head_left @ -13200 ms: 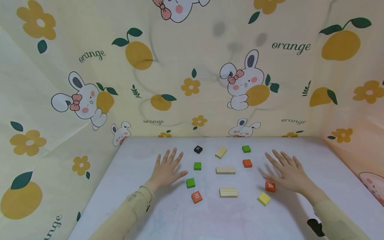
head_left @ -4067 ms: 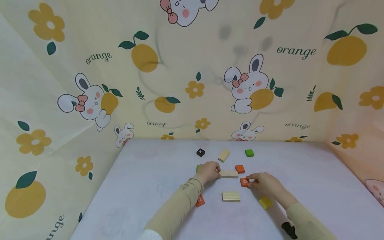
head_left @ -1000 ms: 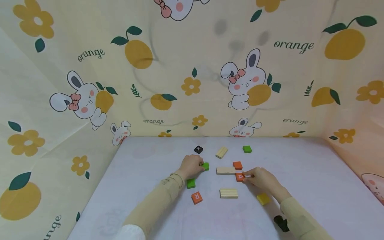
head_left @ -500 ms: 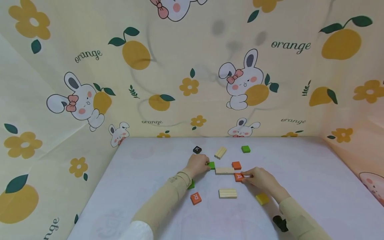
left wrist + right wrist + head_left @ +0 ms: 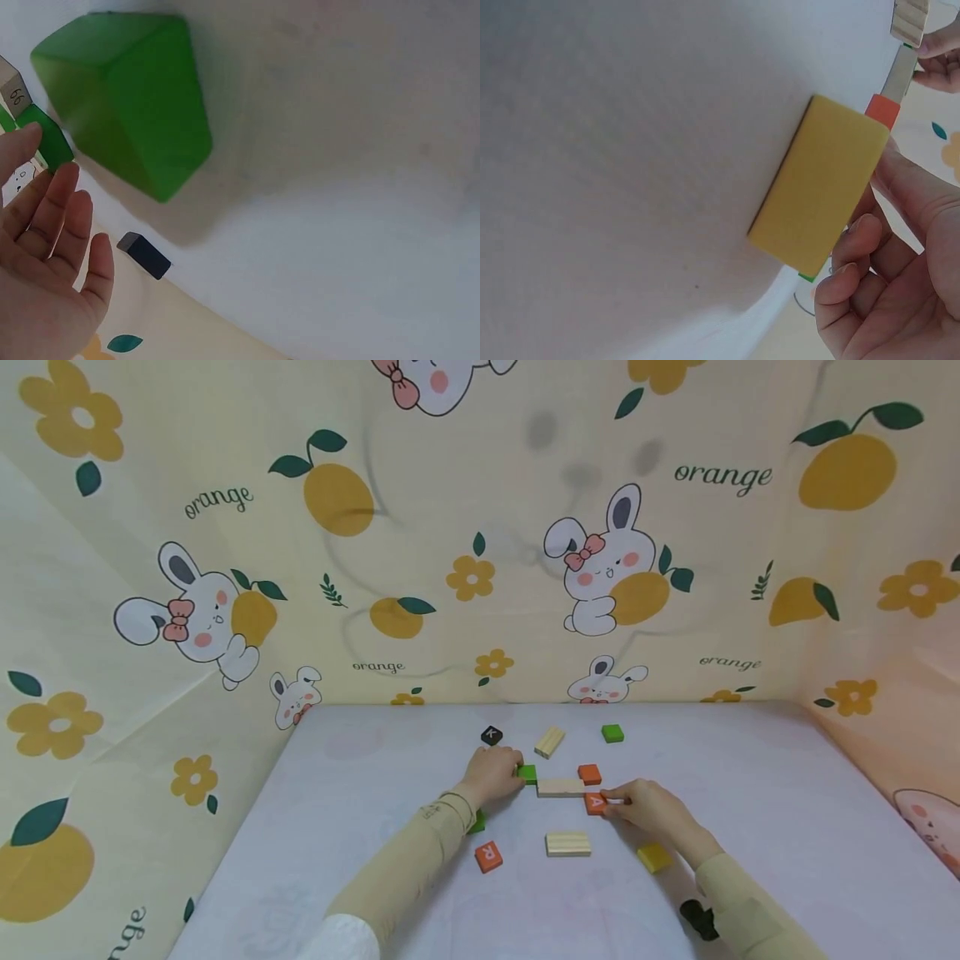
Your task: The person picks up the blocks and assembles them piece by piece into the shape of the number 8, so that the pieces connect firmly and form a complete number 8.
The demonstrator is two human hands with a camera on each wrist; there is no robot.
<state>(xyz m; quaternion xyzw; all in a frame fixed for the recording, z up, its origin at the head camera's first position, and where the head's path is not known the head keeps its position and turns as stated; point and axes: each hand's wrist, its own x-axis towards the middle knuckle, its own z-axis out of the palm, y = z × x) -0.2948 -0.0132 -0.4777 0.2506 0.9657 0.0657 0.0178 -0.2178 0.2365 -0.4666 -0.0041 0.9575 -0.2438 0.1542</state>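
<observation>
My left hand (image 5: 492, 774) pinches a green block (image 5: 528, 774) at the left end of a long wooden block (image 5: 560, 788) lying flat. In the left wrist view the thumb and index fingertip sit on that green block (image 5: 49, 139). My right hand (image 5: 654, 810) pinches an orange block marked A (image 5: 596, 803) at the wooden block's right end, near corner. Just behind that end lies a plain orange block (image 5: 590, 774). A yellow block (image 5: 655, 857) lies below my right hand and looms large in the right wrist view.
Nearer me are a ridged wooden block (image 5: 567, 844), an orange R block (image 5: 488, 857) and a green block (image 5: 477, 822) partly behind my left sleeve. At the back lie a black K block (image 5: 491, 735), a tilted wooden block (image 5: 550, 742) and a green block (image 5: 612, 733).
Both hands were spread open at first. The plain orange and A blocks have shifted left to the wooden block's right end. My left hand has slid the green block right to its left end.
</observation>
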